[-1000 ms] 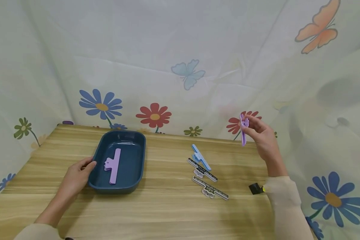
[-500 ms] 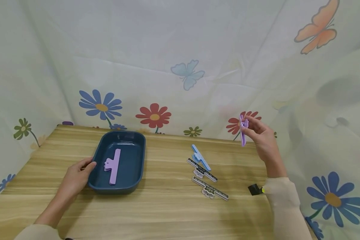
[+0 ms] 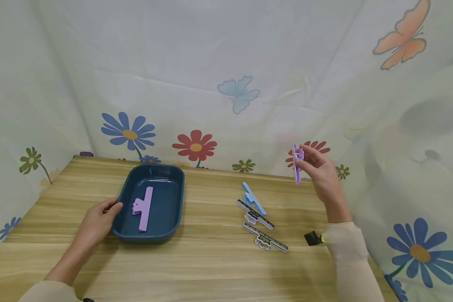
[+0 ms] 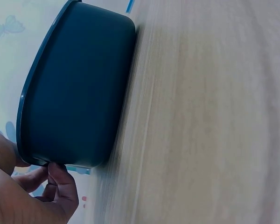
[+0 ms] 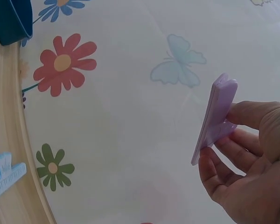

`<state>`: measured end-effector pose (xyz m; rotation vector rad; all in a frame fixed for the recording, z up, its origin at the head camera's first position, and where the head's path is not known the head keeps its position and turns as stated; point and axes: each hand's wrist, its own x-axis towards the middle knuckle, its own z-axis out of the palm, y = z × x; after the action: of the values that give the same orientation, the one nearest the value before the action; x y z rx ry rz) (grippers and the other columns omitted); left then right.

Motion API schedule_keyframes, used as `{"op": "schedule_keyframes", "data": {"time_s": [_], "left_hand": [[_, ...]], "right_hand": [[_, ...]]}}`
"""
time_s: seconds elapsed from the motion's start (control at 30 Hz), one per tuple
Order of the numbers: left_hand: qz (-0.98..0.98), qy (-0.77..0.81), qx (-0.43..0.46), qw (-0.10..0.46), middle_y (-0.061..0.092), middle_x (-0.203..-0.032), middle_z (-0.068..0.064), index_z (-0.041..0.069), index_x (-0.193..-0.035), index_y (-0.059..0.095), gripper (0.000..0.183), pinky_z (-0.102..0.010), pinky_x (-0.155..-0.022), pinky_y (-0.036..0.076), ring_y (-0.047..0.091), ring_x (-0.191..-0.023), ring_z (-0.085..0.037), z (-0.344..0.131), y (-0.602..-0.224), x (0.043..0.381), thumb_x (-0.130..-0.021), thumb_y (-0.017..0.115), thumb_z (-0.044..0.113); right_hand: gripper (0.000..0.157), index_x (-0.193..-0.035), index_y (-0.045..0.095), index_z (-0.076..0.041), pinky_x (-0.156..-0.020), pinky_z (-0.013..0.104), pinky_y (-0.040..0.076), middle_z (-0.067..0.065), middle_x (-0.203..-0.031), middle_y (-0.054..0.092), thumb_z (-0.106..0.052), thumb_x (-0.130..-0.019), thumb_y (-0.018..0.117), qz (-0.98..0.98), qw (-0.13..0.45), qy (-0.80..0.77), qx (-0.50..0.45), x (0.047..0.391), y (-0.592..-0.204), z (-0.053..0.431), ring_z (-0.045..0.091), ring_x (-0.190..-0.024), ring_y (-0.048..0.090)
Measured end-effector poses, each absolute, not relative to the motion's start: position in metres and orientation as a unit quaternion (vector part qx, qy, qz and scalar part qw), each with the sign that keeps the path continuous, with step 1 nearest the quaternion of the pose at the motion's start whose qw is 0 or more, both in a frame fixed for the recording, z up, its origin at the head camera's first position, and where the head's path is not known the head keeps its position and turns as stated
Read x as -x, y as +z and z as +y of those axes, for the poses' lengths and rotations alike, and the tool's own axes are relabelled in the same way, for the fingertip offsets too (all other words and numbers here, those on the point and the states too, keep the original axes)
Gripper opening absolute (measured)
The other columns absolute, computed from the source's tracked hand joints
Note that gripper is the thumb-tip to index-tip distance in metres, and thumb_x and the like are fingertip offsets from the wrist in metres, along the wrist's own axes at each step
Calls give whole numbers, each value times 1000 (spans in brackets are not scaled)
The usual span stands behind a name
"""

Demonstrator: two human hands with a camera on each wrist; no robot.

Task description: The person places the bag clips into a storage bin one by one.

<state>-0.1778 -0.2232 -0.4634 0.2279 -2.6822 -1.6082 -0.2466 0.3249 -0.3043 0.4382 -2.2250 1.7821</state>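
Observation:
My left hand [image 3: 96,222] grips the left rim of a dark blue rectangular tray [image 3: 176,209], thumb over the edge and fingers beneath it. In the left wrist view the tray's outer wall [image 4: 79,88] fills the upper left. Inside the tray lies a purple clip [image 3: 145,209] with a long straight bar. Above the table's back right, my right hand [image 3: 321,174] pinches a second purple clip [image 3: 297,167] upright between thumb and fingers. The right wrist view shows that clip [image 5: 217,112] side-on, its wings between the fingertips.
Right of the table's middle lie a light blue clip [image 3: 253,199] and two black-and-white ones, the farther clip [image 3: 255,214] and the nearer clip [image 3: 265,238]. A small black block [image 3: 312,238] is by the right sleeve. A flower-printed curtain [image 3: 196,105] stands behind the wooden table [image 3: 211,268].
My right hand has shifted slightly left with the purple clip in the last half second. The left hand, the tray and the clips on the table stay as they were.

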Motion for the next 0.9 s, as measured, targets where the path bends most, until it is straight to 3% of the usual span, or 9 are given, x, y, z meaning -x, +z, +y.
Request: {"op": "schedule_keyframes", "data": {"time_s": [0.53, 0.9], "left_hand": [[-856, -513, -68, 8, 41, -149, -38, -10, -155, 35, 65, -62, -104, 39, 45, -127, -48, -223, -465, 178, -112, 40, 39], [-853, -517, -73, -2, 40, -149, -38, -9, -155, 34, 64, -61, -106, 38, 44, -127, -48, -223, -464, 179, -113, 39, 37]], "right_hand": [[50, -144, 52, 9, -91, 22, 53, 2, -114, 66, -2, -99, 69, -761, 123, 611, -180, 257, -306, 289, 16, -103, 61], [51, -146, 53, 5, -93, 24, 53, 9, -119, 65, -3, -98, 69, -763, 102, 609, -191, 260, -307, 264, 18, -106, 62]]}}
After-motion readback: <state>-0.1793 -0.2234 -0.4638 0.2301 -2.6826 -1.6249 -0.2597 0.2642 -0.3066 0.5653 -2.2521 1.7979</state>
